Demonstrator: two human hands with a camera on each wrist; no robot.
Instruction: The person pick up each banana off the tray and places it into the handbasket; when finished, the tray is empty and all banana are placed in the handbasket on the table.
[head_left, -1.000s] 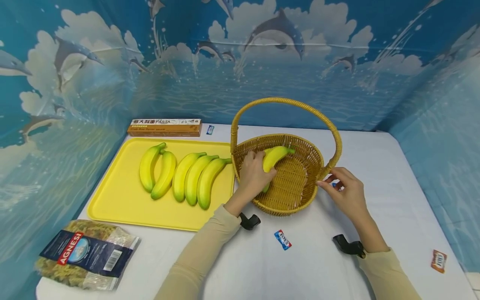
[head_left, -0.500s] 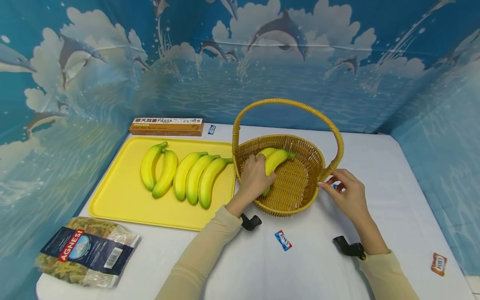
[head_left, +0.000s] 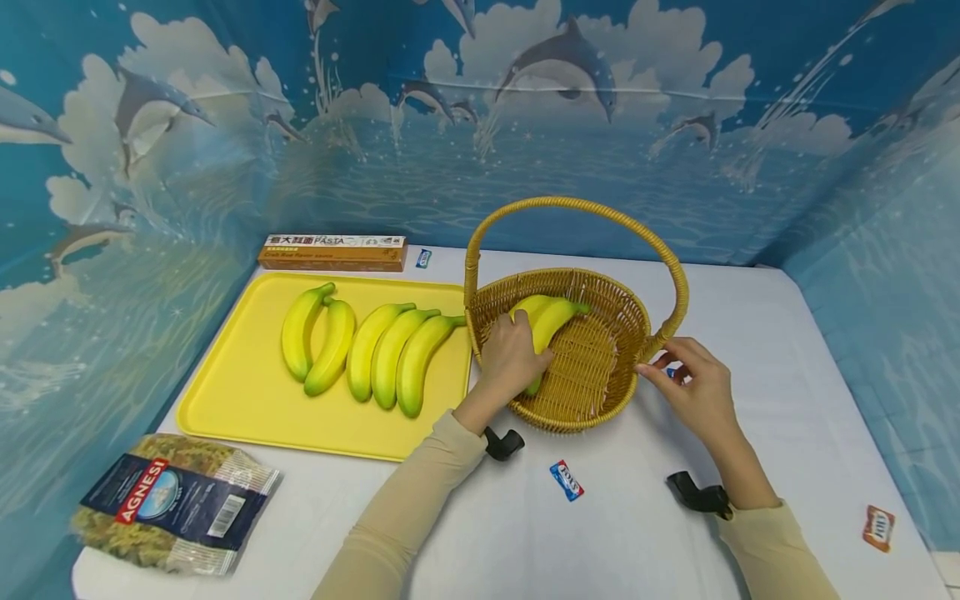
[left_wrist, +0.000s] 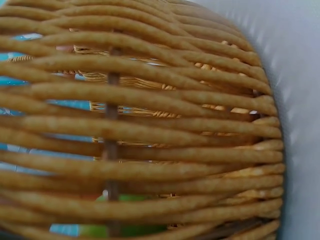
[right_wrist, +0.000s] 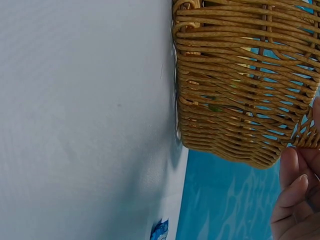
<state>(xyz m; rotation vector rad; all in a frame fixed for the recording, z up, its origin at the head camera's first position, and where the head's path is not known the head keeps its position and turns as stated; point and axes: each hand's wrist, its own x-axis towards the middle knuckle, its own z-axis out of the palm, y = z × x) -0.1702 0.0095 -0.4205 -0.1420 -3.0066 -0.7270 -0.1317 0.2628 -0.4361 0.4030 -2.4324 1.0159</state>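
Curved yellow banana (head_left: 552,320), green-stemmed

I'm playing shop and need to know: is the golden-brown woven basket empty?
No, partly filled: at least two curved yellow bananas are inside the basket, with bare woven floor beside them.

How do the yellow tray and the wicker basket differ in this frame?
The tray is flat and rectangular; the basket is deep, rounded and has an arched handle. The tray bears five bananas; the basket shows two bananas inside. The right hand holds the basket's rim; neither hand touches the tray. Both sit on the white tabletop.
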